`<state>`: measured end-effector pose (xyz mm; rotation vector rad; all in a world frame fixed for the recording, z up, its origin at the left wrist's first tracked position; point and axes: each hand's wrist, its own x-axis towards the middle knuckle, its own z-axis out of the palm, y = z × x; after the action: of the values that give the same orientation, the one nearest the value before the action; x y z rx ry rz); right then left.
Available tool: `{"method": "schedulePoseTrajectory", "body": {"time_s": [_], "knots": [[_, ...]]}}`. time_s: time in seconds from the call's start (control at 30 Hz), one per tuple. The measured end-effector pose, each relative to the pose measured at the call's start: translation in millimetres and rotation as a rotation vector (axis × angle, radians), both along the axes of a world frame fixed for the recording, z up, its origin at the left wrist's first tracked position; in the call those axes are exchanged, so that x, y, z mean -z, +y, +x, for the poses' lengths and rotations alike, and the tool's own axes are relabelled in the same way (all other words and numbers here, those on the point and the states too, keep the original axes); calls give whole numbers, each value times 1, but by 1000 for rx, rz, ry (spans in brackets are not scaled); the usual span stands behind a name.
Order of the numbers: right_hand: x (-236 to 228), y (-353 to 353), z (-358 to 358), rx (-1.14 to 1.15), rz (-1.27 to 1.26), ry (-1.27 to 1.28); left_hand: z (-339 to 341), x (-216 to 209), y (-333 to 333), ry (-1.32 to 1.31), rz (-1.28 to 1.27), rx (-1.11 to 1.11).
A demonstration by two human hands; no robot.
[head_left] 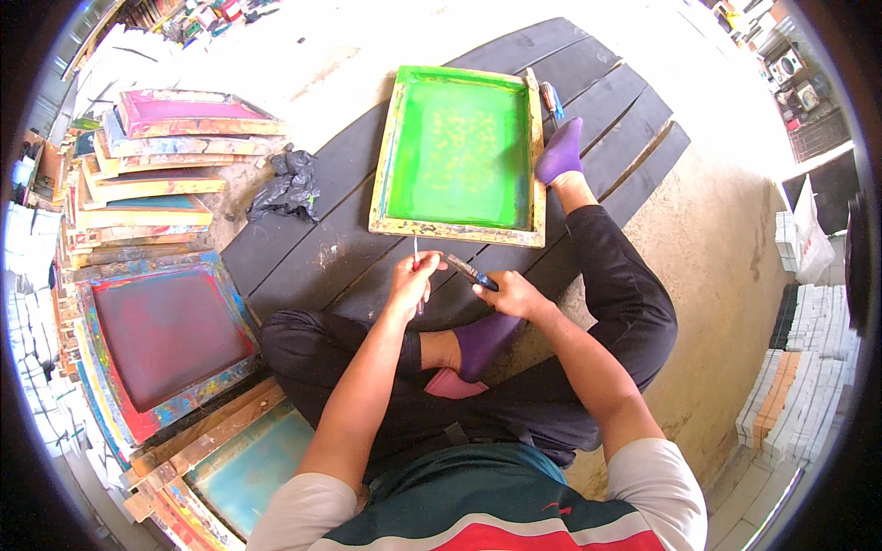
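Note:
My left hand (411, 283) is closed around a thin, pale pen-like stick (416, 246), whose tip points up toward the frame. Close beside it, my right hand (514, 296) grips a slim tool with a blue and black handle (483, 280); its greyish-brown front end reaches toward my left fingers. The tool's exact kind is not clear. Just beyond both hands lies a wooden-framed printing screen (459, 237) with bright green mesh and a yellowish mottled patch in its middle. My hands are apart from the frame.
The screen rests on a black slatted board (303, 255). Another blue-handled tool (551, 99) lies by my purple-socked foot (560, 154). A crumpled black plastic bag (287, 186) sits at the left, near stacked screens (152, 188) and a dark-red screen (175, 331). White stacks (808, 367) stand at the right.

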<state>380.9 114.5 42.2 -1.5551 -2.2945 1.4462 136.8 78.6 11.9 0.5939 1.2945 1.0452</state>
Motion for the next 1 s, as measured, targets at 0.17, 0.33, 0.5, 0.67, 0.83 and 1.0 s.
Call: {"method": "schedulePoseTrajectory", "body": {"time_s": [0.17,0.33,0.5,0.67,0.83,1.0], "knots": [[-5,-6,0,42,-184,28,12,12,-7,-31,4,29],[-10,-3,3,27,-275,53,18,16,-8,-172,1,-65],[6,-2,11,29,-409,185,21,27,1,-99,11,-109],[4,17,29,227,-599,180,-8,40,10,70,-120,-295],[-3,38,44,405,-606,134,-68,65,12,254,-221,-517],[1,47,46,398,-636,169,-119,79,10,418,-322,-561]]}}
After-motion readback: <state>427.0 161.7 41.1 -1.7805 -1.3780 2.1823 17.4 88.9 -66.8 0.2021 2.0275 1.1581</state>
